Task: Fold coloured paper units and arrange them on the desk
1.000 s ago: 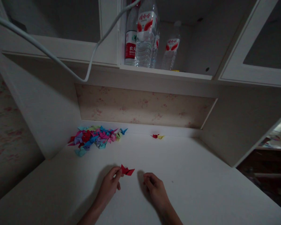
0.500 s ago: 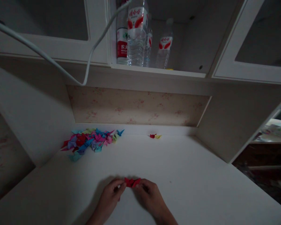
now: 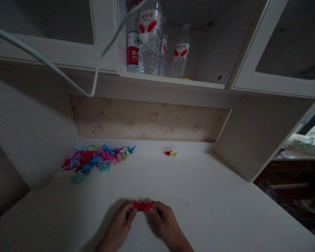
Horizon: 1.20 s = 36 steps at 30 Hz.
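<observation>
A small red folded-paper piece, its kind not clear (image 3: pixel 144 206), is stretched between my two hands above the white desk (image 3: pixel 199 203). My left hand (image 3: pixel 122 217) pinches its left end between thumb and fingers. On the other side, my right hand (image 3: pixel 162 217) grips the right end the same way. The middle of the paper shows several raised folds. Further off on the left lies a heap of colourful paper cranes (image 3: pixel 94 159). A red and yellow pair of folded papers (image 3: pixel 171 153) rests by the back edge.
Above the desk, a cabinet shelf (image 3: pixel 173 80) holds several clear plastic bottles (image 3: pixel 150 38). A white bent cable or arm (image 3: pixel 68 82) hangs across the upper left. Side panels (image 3: pixel 267 129) close in the desk left and right, and flowered wallpaper (image 3: pixel 147 119) lines the back.
The view has shifted slightly, so the scene sits a little further left. Both hands keep their pinch on the red paper, whose ends look spread slightly wider.
</observation>
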Each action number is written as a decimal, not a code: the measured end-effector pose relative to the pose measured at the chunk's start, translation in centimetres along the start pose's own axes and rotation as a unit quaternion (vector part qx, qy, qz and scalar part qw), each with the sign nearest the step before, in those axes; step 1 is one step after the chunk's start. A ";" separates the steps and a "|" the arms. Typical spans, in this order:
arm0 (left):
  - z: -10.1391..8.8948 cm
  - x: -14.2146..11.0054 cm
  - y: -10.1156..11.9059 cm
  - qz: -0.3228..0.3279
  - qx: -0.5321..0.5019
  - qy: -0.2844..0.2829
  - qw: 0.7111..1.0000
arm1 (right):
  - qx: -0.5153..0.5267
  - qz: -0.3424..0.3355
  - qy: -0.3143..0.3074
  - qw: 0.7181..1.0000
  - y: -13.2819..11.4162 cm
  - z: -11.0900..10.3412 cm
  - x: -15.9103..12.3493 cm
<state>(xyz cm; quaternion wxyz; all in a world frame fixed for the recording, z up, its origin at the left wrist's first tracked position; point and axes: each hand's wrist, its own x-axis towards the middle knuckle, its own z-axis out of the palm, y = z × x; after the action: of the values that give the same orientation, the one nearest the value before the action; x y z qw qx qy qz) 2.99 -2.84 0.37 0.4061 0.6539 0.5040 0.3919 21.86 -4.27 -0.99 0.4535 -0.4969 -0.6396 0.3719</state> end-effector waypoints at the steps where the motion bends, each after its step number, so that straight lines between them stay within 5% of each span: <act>1: 0.0 0.0 0.0 0.000 -0.002 0.002 1.000 | -0.002 -0.001 -0.002 1.000 0.1 0.0 0.0; 18: 0.2 0.5 -1.5 -0.041 -0.075 -0.029 0.996 | -0.015 0.005 -0.004 1.000 -0.9 -0.4 -0.1; 36: -0.3 0.0 -0.5 -0.039 -0.083 -0.029 0.995 | 0.007 0.015 -0.022 1.000 -1.6 -0.4 -0.3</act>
<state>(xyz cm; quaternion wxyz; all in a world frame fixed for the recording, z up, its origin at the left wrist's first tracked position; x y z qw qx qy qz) 2.55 -2.68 0.02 0.4883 0.6088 0.4825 0.3975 21.81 -4.91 0.57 0.4373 -0.4952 -0.6393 0.3935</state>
